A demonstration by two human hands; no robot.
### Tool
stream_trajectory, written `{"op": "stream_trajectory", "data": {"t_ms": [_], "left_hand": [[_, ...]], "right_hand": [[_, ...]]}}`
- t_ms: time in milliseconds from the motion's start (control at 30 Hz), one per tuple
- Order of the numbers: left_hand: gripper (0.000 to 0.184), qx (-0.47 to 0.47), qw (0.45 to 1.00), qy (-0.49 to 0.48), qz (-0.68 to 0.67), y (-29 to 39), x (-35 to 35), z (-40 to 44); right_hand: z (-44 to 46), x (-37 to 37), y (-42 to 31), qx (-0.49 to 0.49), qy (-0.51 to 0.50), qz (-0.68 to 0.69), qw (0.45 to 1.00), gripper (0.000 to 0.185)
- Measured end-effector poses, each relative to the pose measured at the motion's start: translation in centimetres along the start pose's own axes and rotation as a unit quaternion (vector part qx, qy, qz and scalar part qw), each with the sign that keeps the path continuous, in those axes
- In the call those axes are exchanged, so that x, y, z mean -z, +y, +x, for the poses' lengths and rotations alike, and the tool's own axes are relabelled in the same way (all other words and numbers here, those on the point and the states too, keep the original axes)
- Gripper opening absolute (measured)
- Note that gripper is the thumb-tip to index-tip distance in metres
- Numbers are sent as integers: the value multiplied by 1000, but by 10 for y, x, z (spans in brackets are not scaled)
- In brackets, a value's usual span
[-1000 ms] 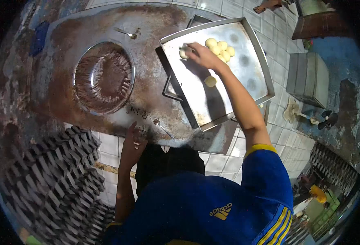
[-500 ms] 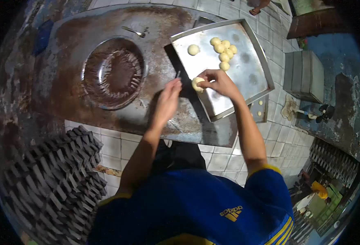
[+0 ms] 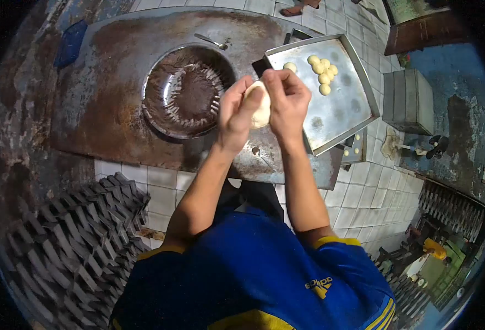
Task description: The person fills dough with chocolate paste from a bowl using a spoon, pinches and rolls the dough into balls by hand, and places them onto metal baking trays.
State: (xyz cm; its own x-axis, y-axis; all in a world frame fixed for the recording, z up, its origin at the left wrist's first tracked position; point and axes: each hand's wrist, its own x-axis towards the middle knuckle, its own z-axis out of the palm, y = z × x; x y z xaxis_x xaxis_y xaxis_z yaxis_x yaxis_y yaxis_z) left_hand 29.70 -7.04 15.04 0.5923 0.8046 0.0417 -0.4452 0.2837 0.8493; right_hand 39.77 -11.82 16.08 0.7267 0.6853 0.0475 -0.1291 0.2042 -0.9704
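Both hands hold one pale dough piece (image 3: 261,113) above the table, between the bowl and the tray. My left hand (image 3: 237,113) grips its left side, with the thumb across it. At its upper right, my right hand (image 3: 288,104) pinches the edge. A metal bowl (image 3: 165,127) with brown powder inside stands to the left. On the right, a square metal tray (image 3: 352,104) carries a cluster of several yellowish dough balls (image 3: 324,78) and a separate ball (image 3: 290,67) near its left edge.
A spoon (image 3: 209,40) lies behind the bowl, and another (image 3: 261,157) near the front edge of the table (image 3: 110,121). A smaller tray (image 3: 358,147) with small dough balls shows below the big tray. Stacked grey slats (image 3: 77,225) stand at lower left. A person's foot (image 3: 292,10) shows at the top.
My right hand has taken a dough ball from the tray and moved it left. My left hand has come up from the table's front edge and now grips the dough too.
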Motion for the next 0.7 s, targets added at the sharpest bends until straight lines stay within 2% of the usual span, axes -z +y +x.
{"op": "stream_trajectory", "data": {"t_ms": [33,67,100,133,200,233,267,333,367,400,433,467,500,533,567,600,633,667,700], "left_hand": [[37,9,1000,14,22,5,13,-3],[34,17,999,29,43,6,25,-4],[30,30,997,76,-16,11,31,-4],[35,50,991,120,-35,16,37,-7],[45,109,981,93,-130,27,60,-7],[58,76,995,65,-24,-12,89,-6],[47,71,996,-54,-4,-43,125,-7],[43,-22,974,-118,193,-38,119,-28],[52,-18,980,-168,108,-10,110,-32],[53,-61,981,-92,158,-38,125,-48],[51,-71,961,-135,233,-47,142,-53],[49,-83,932,-175,306,-50,157,-54],[49,-80,934,-173,303,-49,163,-55],[50,-3,941,-133,310,-46,167,-59],[52,75,942,-90,316,-41,173,-64],[52,75,941,-84,319,-35,181,-70],[48,107,904,-37,412,-29,190,-77],[44,135,855,14,500,-26,202,-78],[44,133,853,26,504,-30,224,-83]], "right_hand": [[1,-3,1,-16,-10,17,1000,20],[1,-6,5,-26,-36,23,999,30],[-1,-11,2,-82,-51,-17,995,35],[-3,-17,-2,-138,-66,-57,987,41],[-9,-27,-10,-187,-182,-59,964,47],[-15,-37,-35,-228,-235,-69,942,41],[-18,-40,-36,-259,-282,-59,922,37],[-24,-39,-12,-77,-325,-207,919,42],[-24,-36,-3,-85,-324,-209,919,42],[-25,-30,4,-106,-278,-288,910,44],[-28,-23,14,-128,-231,-364,893,47],[-33,-5,47,-204,-184,-265,924,56],[-38,27,93,-233,-150,-390,878,57],[-58,66,146,-193,-152,-499,831,56],[-87,126,220,-233,-224,-634,703,55],[-129,160,255,-248,-234,-717,608,49],[-158,172,271,-232,-180,-665,686,42],[-188,204,303,-85,-188,-697,687,31],[-193,199,296,-64,-206,-673,707,24]]}}
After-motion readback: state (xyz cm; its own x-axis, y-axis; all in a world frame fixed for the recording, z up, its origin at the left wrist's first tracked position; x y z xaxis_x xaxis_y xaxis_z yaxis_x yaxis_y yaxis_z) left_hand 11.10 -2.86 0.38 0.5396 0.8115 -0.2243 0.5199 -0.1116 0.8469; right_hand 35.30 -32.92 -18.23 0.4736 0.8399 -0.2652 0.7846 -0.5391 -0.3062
